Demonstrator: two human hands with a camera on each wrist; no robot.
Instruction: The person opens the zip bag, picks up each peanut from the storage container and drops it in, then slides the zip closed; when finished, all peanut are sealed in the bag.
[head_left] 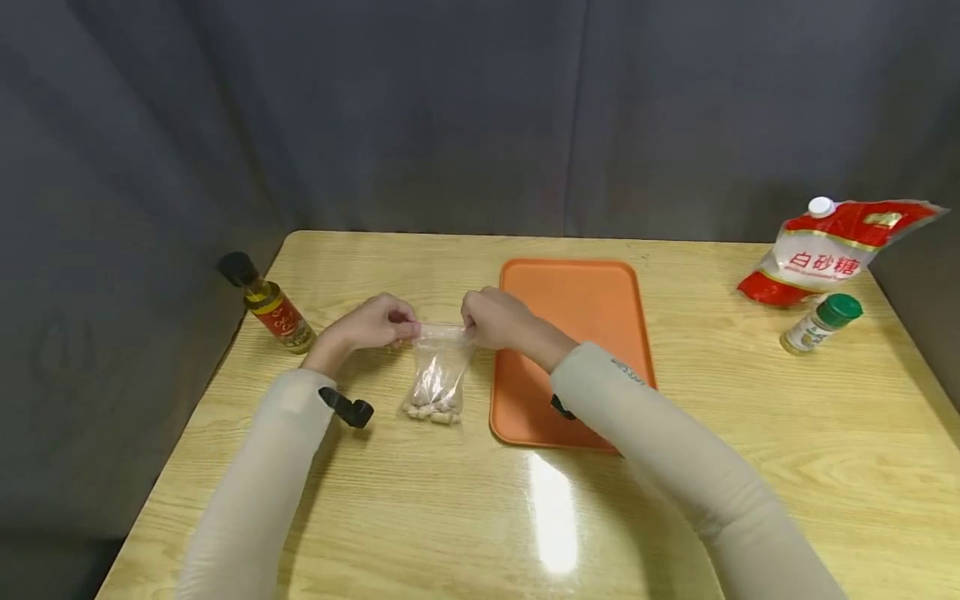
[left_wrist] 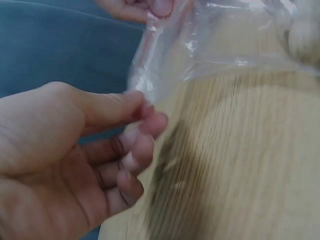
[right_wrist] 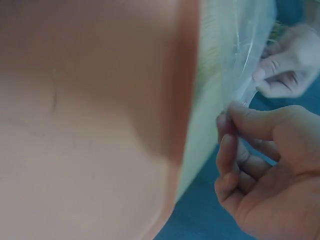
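A clear zip bag (head_left: 437, 373) hangs between both hands, with several pale, short pieces gathered at its bottom close over the table. My left hand (head_left: 378, 322) pinches the left end of the bag's top edge between thumb and forefinger. At the opposite end, my right hand (head_left: 495, 318) pinches the same edge, its other fingers curled in. In the left wrist view the bag's pinkish seal strip (left_wrist: 145, 55) runs taut from one hand to the other. The right wrist view has the bag (right_wrist: 245, 45) stretched beside the tray's rim.
An orange tray (head_left: 573, 308) lies under the right forearm. To the left stands a bottle of oil (head_left: 281, 317) with a black cap. Over at the right are a red-and-white sugar pouch (head_left: 817, 250) and a green-capped shaker jar (head_left: 817, 325). Dark curtains hang behind the wooden table (head_left: 420, 517).
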